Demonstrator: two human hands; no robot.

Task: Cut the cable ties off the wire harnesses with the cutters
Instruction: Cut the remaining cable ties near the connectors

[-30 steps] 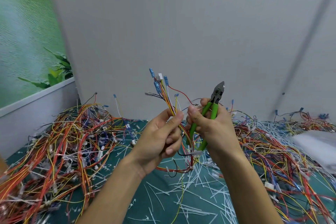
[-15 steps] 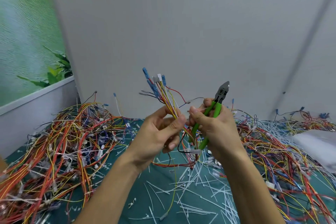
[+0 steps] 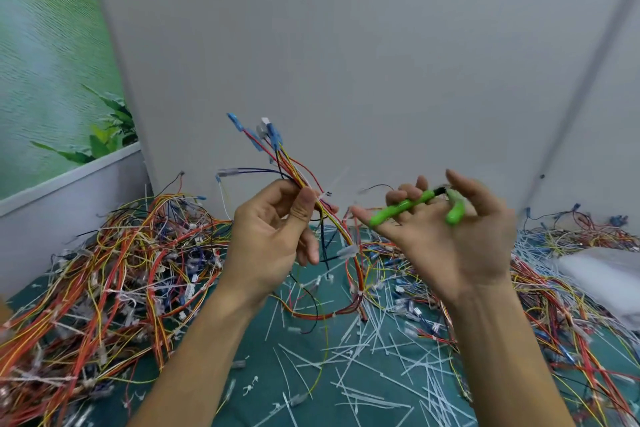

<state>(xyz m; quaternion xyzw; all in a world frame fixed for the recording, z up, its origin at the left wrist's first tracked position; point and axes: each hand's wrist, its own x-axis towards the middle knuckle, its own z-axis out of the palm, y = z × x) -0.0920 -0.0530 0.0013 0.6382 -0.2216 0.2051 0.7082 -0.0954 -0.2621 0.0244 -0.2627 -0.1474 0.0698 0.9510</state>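
My left hand (image 3: 270, 239) pinches a wire harness (image 3: 277, 156) between thumb and fingers, its blue connector ends fanning upward and its tail hanging down to the mat. A blurred white cable tie (image 3: 334, 184) sticks out of the bundle just right of my left thumb. My right hand (image 3: 450, 253) is off to the right, palm turned up and fingers spread. It holds the green-handled cutters (image 3: 401, 210), which lie across the fingers with the handles apart. The cutter jaws are hidden behind the fingers. The two hands are apart.
A big tangle of red, orange and yellow harnesses (image 3: 104, 270) covers the left of the green mat (image 3: 242, 340), and another heap (image 3: 571, 305) lies at the right. Cut white ties (image 3: 363, 367) litter the middle. A white bundle (image 3: 609, 274) sits far right, with a grey wall (image 3: 346, 45) close behind.
My right hand has pulled away from the harness to the right and turned palm up with the cutters. The left hand still holds the harness, now tilted a little left.
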